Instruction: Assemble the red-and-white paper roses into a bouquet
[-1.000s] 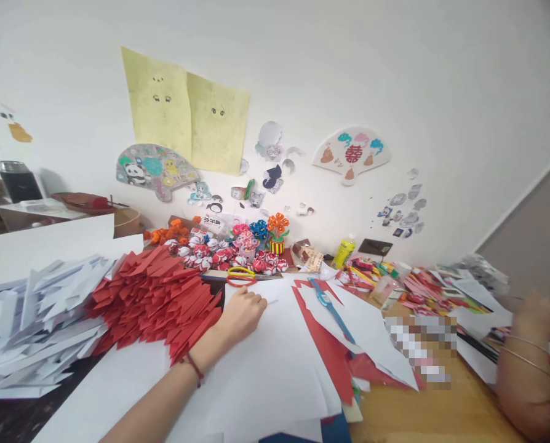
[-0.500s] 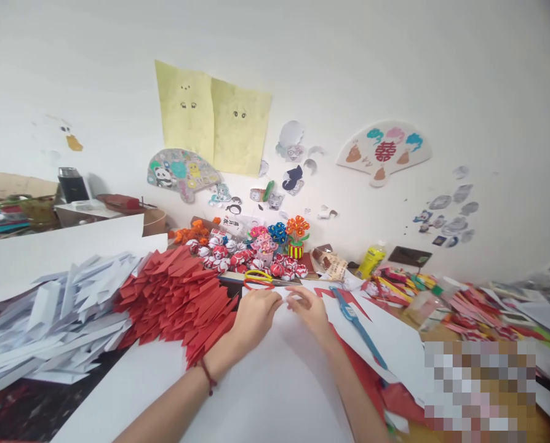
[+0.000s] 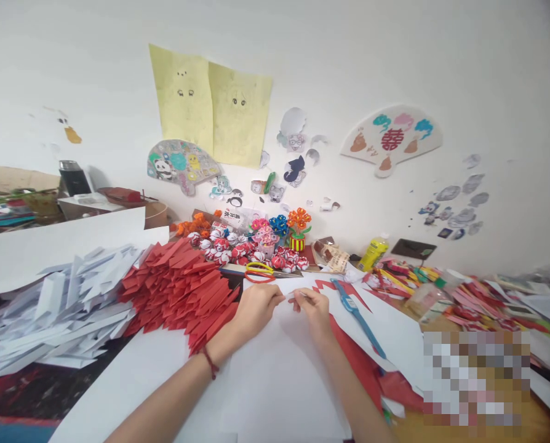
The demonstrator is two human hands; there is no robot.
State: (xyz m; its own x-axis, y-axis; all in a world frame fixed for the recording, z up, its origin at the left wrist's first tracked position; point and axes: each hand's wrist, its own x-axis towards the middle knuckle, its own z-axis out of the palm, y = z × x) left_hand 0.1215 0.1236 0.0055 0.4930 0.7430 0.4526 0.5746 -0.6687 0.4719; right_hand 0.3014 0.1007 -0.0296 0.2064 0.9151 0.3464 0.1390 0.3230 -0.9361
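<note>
My left hand (image 3: pixel 259 306) and my right hand (image 3: pixel 312 307) meet fingertip to fingertip over a large white sheet of paper (image 3: pixel 279 381). Both pinch a small piece of white paper (image 3: pixel 288 296), whose outline barely stands out against the sheet. A dark red cord bracelet (image 3: pixel 210 362) circles my left wrist. To the left of that hand lies a heap of folded red paper pieces (image 3: pixel 178 289), and beyond it a heap of folded white paper pieces (image 3: pixel 63 311). Yellow- and red-handled scissors (image 3: pixel 259 271) lie just past my fingers. A blue wristwatch (image 3: pixel 354 311) rests on paper to the right.
Red-and-white paper balls (image 3: pixel 286 259) and a striped pot (image 3: pixel 297 243) with orange flowers stand along the wall. A yellow bottle (image 3: pixel 373 253) and a clear bottle (image 3: pixel 429 300) stand at the right, near loose colored strips (image 3: pixel 475 304). A black flask (image 3: pixel 73 178) is at the back left.
The fingers of my right hand have curled in more closely at the small white paper. My left hand keeps its pinch. The view has shifted slightly.
</note>
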